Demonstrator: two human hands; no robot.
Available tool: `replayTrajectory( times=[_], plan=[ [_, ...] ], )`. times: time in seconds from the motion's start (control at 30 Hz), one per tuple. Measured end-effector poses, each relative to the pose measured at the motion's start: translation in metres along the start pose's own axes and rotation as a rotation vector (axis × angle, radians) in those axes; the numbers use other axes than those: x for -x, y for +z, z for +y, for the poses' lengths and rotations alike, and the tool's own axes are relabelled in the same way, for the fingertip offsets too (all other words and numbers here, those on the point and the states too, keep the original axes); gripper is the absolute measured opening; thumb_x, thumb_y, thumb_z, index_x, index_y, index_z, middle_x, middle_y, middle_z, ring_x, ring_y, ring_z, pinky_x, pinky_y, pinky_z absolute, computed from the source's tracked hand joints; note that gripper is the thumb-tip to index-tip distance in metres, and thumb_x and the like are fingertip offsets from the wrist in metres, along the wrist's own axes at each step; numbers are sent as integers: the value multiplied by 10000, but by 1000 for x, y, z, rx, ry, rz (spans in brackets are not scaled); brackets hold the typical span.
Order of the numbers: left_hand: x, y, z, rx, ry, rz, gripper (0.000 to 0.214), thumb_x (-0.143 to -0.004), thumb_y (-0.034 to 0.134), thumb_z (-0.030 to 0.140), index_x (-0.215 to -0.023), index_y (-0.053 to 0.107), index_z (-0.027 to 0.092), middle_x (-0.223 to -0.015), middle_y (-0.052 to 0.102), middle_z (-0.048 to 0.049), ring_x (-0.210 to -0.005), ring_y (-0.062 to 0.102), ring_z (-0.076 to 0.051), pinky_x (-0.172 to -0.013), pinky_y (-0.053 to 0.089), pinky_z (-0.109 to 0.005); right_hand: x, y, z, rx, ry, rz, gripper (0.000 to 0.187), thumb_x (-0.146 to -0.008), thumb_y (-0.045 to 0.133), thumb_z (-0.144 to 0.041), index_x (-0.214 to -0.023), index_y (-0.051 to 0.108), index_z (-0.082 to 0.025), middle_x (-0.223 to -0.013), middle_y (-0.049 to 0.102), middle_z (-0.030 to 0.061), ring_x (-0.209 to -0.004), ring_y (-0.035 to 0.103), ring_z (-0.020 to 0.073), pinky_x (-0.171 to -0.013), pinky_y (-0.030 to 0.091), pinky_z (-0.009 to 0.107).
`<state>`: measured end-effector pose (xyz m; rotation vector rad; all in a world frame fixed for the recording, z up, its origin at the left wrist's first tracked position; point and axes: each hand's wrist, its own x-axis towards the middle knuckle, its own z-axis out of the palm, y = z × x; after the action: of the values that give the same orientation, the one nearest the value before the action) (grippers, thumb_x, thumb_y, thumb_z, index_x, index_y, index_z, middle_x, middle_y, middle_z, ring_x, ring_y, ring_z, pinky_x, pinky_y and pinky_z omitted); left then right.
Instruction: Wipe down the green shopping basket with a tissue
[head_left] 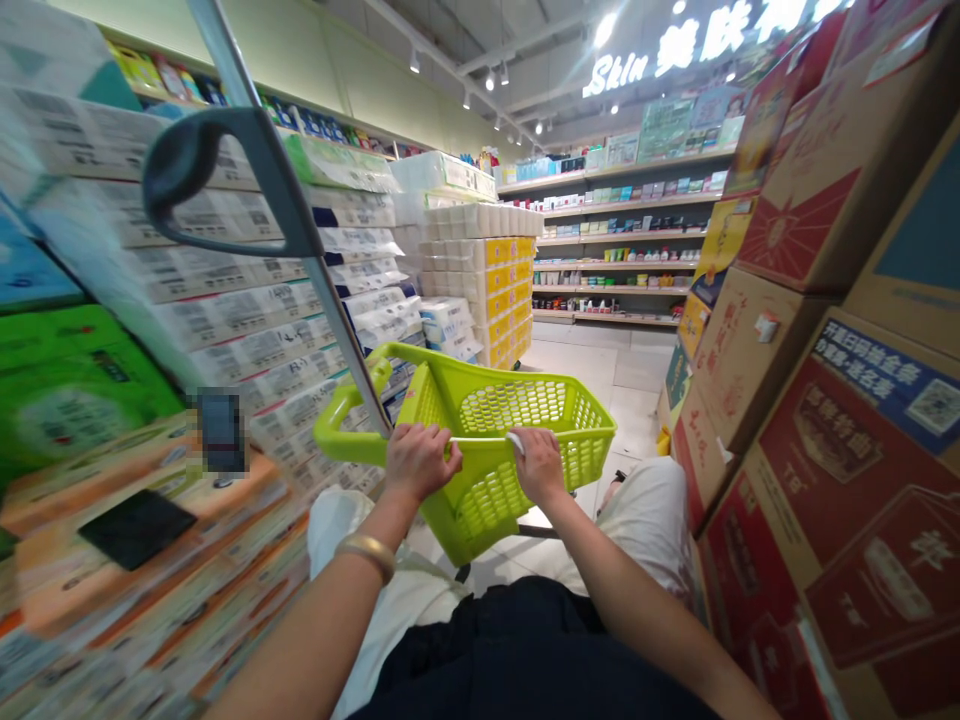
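Note:
A lime-green plastic shopping basket (570,420) on wheels stands tilted on the floor in front of my knees, with nothing visible inside it. My left hand (417,458) is curled over its near rim. My right hand (537,462) is also closed on the near rim, and pinches one end of a thin white strip (480,439) that runs between both hands. A grey telescopic pull handle (225,180) rises from the basket toward the upper left. A gold bangle (367,552) sits on my left wrist.
Stacked tissue and paper packs (247,330) fill the left side. Red and brown cardboard cartons (825,400) tower on the right. A pallet of yellow-wrapped rolls (487,280) stands ahead, with shelves of bottles (622,250) behind and tiled floor (615,375) between.

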<state>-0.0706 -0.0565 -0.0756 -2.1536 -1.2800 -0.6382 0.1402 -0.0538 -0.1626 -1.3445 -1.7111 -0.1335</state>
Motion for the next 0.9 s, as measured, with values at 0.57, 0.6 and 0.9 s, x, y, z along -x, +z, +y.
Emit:
replayTrajectory(
  times=[0.57, 0.6, 0.9],
  plan=[
    [1, 0, -1, -46, 14, 0, 249, -829, 485, 323, -655, 628, 216, -657, 620, -66, -700, 552, -230, -758, 324, -400, 3, 5, -9, -6, -9, 8, 273, -896, 462, -184, -1131, 588, -242, -1067, 649, 46, -1036, 516, 203, -998, 296, 344],
    [1, 0, -1, -41, 17, 2, 247, -828, 486, 321, -657, 630, 216, -659, 622, -67, -700, 552, -231, -760, 324, -401, 4, 1, 2, 15, 6, 30, 271, -895, 457, -180, -1123, 592, -239, -1063, 648, 50, -1042, 515, 206, -1010, 288, 352],
    [-1, 3, 2, -3, -27, 11, 241, -807, 499, 330, -635, 629, 223, -651, 621, -65, -697, 549, -229, -755, 326, -402, 2, 10, -6, 13, 173, 137, 234, -895, 435, -187, -1035, 621, -219, -999, 642, 74, -1022, 497, 229, -1012, 266, 408]
  ],
)
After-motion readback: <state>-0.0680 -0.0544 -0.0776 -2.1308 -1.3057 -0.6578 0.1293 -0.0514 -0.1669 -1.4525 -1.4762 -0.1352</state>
